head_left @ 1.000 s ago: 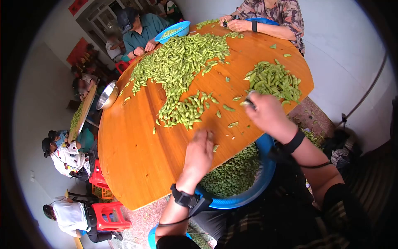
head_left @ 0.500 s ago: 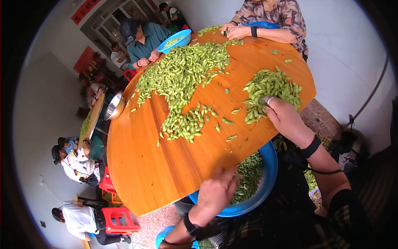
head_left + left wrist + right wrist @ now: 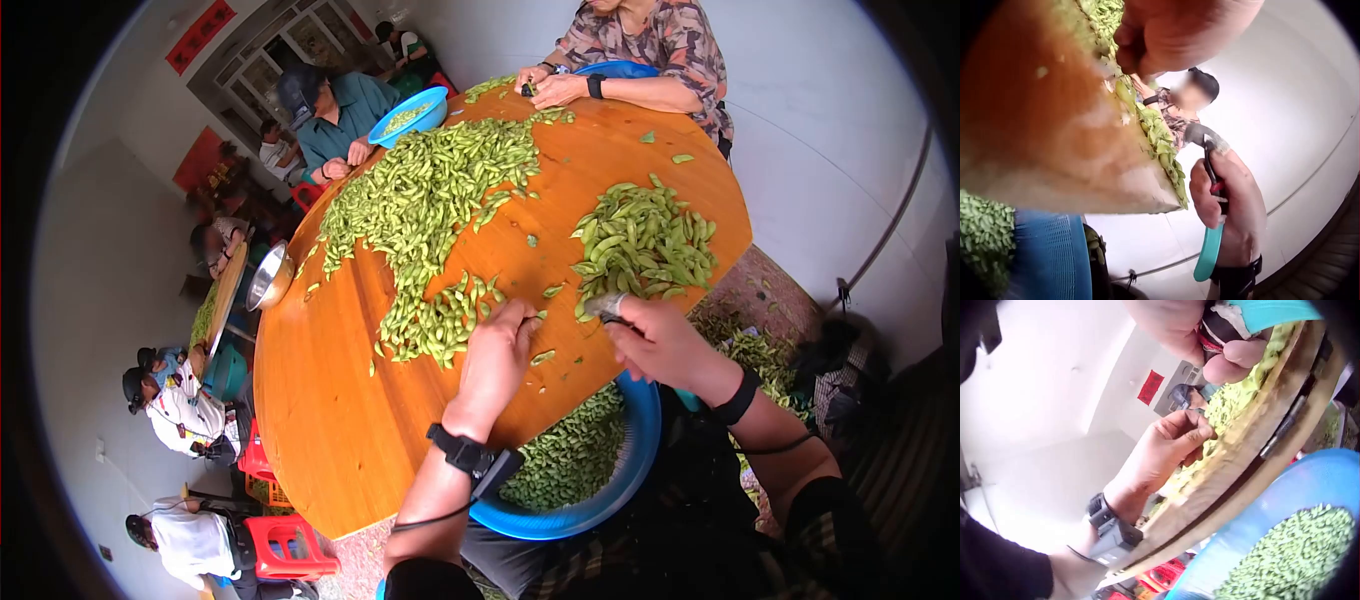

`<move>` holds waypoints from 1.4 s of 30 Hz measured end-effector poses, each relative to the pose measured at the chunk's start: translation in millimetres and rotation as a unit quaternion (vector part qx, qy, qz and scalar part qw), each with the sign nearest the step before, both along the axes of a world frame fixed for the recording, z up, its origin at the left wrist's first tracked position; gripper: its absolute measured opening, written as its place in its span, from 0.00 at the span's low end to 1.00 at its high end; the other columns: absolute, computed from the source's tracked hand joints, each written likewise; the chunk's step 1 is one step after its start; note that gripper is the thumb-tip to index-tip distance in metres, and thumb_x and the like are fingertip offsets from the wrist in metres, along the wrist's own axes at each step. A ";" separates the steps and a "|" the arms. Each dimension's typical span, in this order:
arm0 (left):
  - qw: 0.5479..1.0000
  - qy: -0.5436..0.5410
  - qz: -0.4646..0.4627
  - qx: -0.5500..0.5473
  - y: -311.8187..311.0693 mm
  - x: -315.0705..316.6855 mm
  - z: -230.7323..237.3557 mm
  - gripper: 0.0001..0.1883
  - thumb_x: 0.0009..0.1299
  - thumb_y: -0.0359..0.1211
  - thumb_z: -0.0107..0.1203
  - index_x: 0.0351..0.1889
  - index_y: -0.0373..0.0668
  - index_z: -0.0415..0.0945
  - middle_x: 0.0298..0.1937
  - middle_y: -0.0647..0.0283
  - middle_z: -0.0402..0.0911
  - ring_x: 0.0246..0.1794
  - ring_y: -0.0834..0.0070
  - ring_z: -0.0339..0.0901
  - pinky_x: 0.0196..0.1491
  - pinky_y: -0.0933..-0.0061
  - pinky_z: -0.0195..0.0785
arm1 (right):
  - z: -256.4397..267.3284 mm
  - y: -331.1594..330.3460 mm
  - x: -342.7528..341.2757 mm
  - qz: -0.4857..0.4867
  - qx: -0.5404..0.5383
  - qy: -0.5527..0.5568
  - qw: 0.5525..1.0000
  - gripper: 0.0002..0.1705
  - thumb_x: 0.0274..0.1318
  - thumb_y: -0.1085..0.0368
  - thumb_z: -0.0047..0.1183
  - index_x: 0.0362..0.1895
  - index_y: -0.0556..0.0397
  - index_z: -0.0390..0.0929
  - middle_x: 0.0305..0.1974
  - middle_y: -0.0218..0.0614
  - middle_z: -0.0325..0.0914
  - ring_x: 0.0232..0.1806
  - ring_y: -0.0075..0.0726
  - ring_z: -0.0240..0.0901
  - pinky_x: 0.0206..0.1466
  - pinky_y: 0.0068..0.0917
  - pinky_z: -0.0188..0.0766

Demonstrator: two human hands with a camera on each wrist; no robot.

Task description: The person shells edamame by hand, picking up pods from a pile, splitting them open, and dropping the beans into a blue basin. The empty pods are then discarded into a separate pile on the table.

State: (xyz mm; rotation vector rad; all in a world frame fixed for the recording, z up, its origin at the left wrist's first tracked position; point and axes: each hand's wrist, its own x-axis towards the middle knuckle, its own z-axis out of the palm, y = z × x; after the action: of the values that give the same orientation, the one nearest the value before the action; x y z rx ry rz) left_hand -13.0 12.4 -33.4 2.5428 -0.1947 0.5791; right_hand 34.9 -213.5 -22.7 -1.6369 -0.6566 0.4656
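My left hand (image 3: 497, 360) is over the wooden table, its thumb and fingers pinching a green soybean pod (image 3: 541, 314), mostly hidden by the fingertips. To its right, my right hand (image 3: 665, 345) grips teal-handled shears (image 3: 1210, 250) with black and red parts. A grey piece (image 3: 1196, 134) shows at the top of that grip. The smaller pod heap (image 3: 645, 240) lies just beyond the right hand. A bigger heap (image 3: 430, 180) spreads across the table's middle, its near end beside the left hand. Below the table edge, a blue basin (image 3: 640, 450) holds many small green pods (image 3: 565, 450).
Two people sit at the far side of the wooden table (image 3: 320, 430), near a blue bowl (image 3: 430, 115). A metal bowl (image 3: 270, 277) stands at its left rim. Red stools (image 3: 290, 550) and more people are at left. Pods and scraps (image 3: 760, 365) litter the floor at right.
My left hand has gone from above the basin up to the table, where it pinches a pod. My right hand has drawn back from the smaller heap toward the left hand, still gripping the shears.
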 end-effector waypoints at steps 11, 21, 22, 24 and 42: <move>0.949 0.074 -0.063 -0.299 -7.0 -27.5 -18.3 0.16 0.72 0.24 0.50 0.57 0.33 0.72 0.36 0.62 0.75 0.27 0.81 0.76 0.28 0.81 0.71 | -11.5 37.5 -6.6 0.084 0.034 0.130 0.987 0.09 0.65 0.66 0.45 0.38 0.58 0.75 0.24 0.28 0.74 0.19 0.18 0.72 0.16 0.15 0.64; 0.977 0.042 -0.042 -0.205 -9.1 -33.5 -20.2 0.15 0.70 0.22 0.51 0.56 0.33 0.72 0.35 0.63 0.75 0.27 0.82 0.77 0.30 0.83 0.72 | -14.7 49.2 -14.2 0.050 0.050 0.149 0.986 0.06 0.63 0.68 0.48 0.38 0.56 0.76 0.24 0.26 0.73 0.17 0.14 0.65 0.19 0.14 0.60; 0.973 0.039 -0.043 -0.223 -9.8 -33.3 -20.9 0.14 0.71 0.22 0.50 0.54 0.33 0.72 0.35 0.63 0.76 0.27 0.83 0.77 0.29 0.83 0.72 | -13.4 49.9 -14.9 0.046 0.053 0.168 0.983 0.06 0.63 0.69 0.48 0.39 0.56 0.76 0.24 0.25 0.72 0.17 0.13 0.63 0.19 0.14 0.58; 0.968 0.039 -0.044 -0.242 -10.0 -32.7 -24.1 0.12 0.71 0.22 0.50 0.52 0.33 0.72 0.35 0.64 0.78 0.28 0.84 0.77 0.29 0.84 0.72 | -17.0 52.9 -15.4 0.042 0.075 0.181 0.980 0.06 0.63 0.69 0.48 0.40 0.55 0.76 0.23 0.24 0.71 0.17 0.13 0.61 0.18 0.14 0.56; 0.989 0.008 0.113 -0.098 16.5 -20.5 4.1 0.12 0.67 0.22 0.51 0.48 0.37 0.78 0.43 0.57 0.80 0.34 0.71 0.79 0.37 0.70 0.72 | -27.9 9.0 34.6 -0.120 -0.017 -0.111 0.986 0.07 0.61 0.70 0.47 0.40 0.59 0.76 0.21 0.28 0.70 0.23 0.19 0.66 0.27 0.22 0.64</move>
State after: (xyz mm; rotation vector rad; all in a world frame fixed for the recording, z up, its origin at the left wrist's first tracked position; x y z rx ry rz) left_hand -33.5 28.9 -29.4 2.3913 0.1530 0.6303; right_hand 69.6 -204.5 -50.6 -1.7900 -0.6080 0.1207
